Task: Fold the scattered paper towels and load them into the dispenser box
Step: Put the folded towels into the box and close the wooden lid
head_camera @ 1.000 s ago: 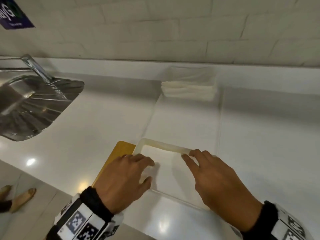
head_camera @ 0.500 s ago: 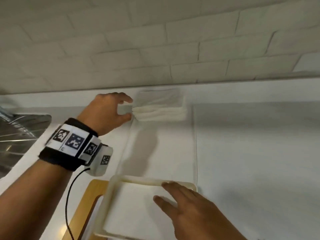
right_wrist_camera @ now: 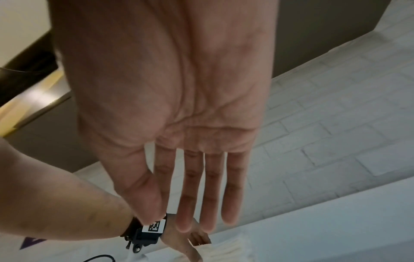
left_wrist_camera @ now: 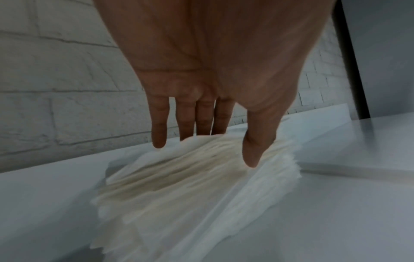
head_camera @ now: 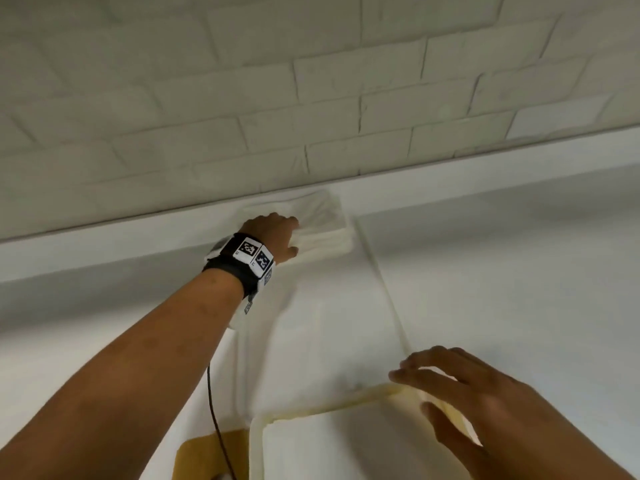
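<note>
A stack of folded white paper towels point(head_camera: 329, 233) point(left_wrist_camera: 179, 177) lies at the back of the white counter against the ledge. My left hand point(head_camera: 294, 233) point(left_wrist_camera: 224, 148) reaches onto its left end, straight fingers over the top and thumb at the near side. A flat white sheet point(head_camera: 329, 323) lies between the stack and the cream dispenser box point(head_camera: 329, 407), which has white towel inside. My right hand point(head_camera: 412, 389) point(right_wrist_camera: 186, 218) hovers over the box's far right corner, fingers straight and holding nothing. The right wrist view shows my left hand point(right_wrist_camera: 192, 242) at the stack point(right_wrist_camera: 226, 248).
A white brick wall point(head_camera: 311, 98) and a low ledge point(head_camera: 485, 161) run behind the counter. A yellow wooden board point(head_camera: 207, 452) sticks out from under the box's left side. A black cable point(head_camera: 213, 403) hangs from my left wrist. Bare counter point(head_camera: 519, 289) lies to the right.
My left hand left the box, reached back and now sits on the towel stack's left end. My right hand has lifted off the towel in the box to hover at its corner.
</note>
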### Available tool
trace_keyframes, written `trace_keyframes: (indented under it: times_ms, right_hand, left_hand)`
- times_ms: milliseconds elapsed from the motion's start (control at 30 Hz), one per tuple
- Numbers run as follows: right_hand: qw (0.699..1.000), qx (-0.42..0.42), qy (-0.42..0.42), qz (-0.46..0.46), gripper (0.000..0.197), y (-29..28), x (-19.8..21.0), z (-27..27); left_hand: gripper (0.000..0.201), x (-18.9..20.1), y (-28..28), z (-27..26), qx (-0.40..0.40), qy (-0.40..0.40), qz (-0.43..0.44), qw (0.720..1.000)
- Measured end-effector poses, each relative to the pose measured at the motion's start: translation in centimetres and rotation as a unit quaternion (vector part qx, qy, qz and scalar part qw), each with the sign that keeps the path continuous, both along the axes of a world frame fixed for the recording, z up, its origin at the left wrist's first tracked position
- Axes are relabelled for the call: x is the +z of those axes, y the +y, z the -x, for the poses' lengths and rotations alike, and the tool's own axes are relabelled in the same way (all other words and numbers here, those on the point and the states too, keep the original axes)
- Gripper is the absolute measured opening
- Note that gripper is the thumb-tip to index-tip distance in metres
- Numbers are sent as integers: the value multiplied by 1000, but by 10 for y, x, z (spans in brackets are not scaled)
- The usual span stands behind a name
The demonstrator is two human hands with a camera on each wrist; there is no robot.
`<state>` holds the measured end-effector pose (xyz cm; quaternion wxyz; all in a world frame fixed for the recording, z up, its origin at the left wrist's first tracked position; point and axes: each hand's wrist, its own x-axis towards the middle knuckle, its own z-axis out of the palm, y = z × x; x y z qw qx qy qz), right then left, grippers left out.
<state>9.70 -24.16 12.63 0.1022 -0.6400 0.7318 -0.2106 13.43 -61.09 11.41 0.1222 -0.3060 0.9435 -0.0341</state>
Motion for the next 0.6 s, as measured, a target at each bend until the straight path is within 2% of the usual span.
trace_keyframes:
  times_ms: [100, 200, 233, 300, 433, 533, 600]
  right_hand:
    - [999, -36, 13, 11, 50, 7, -2, -9]
    - [996, -76, 25, 26, 27, 14, -7, -6]
    - [995, -86, 31, 27, 26, 16, -10, -3]
    - [993, -110, 46, 25, 36, 19, -13, 5]
    - [995, -84, 39, 29, 28, 20, -13, 13]
    - [996, -77, 27, 21, 48, 20, -9, 18]
    - [996, -72, 30, 31, 48, 23, -7, 25]
  left_hand:
    - [51, -4, -3, 4, -18, 0, 21, 1000]
    - [43, -5, -8, 6, -19, 12, 21, 1000]
    - [40, -4, -10, 7, -21, 18, 23, 999]
    - [37, -4, -14, 7, -24, 22, 26, 999]
    - [34, 1, -20, 10, -25, 24, 37, 999]
    - [34, 6, -22, 13, -21, 47, 55, 997]
    - [31, 11, -21, 14, -25, 67, 75, 995]
